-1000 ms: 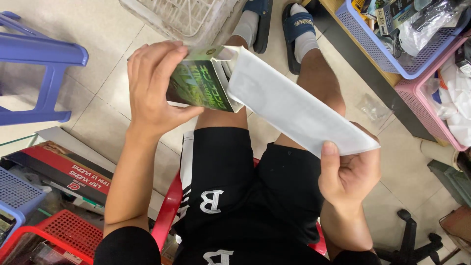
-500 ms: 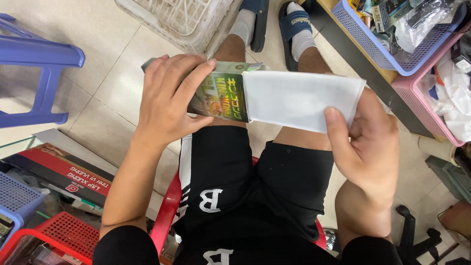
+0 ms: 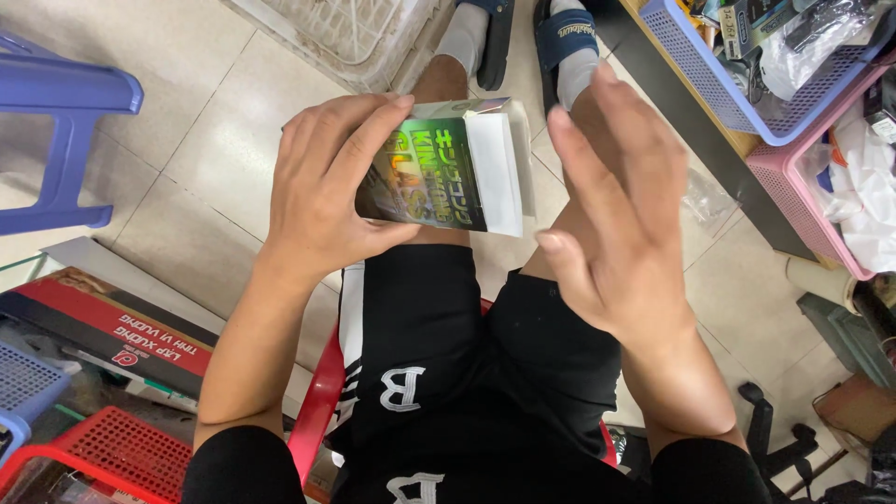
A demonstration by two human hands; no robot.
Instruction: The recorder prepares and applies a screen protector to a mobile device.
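My left hand (image 3: 322,191) grips a small shiny green-and-gold box (image 3: 434,177) above my knees, fingers wrapped over its left side. Only a short stretch of a white insert (image 3: 495,173) sticks out of the box's right end. My right hand (image 3: 616,210) hovers flat just right of the box with fingers spread, holding nothing; its fingertips are close to the insert's end. I sit on a red chair (image 3: 313,420) in black shorts.
A blue stool (image 3: 56,112) stands at left. A white wire basket (image 3: 345,33) lies on the tiled floor ahead. Blue (image 3: 728,84) and pink (image 3: 807,201) baskets with packaged goods sit at right. Red boxes (image 3: 112,331) and a red basket (image 3: 103,453) lie at lower left.
The long white insert has slid almost fully into the box. My right hand let go of it and opened flat beside the box's end.
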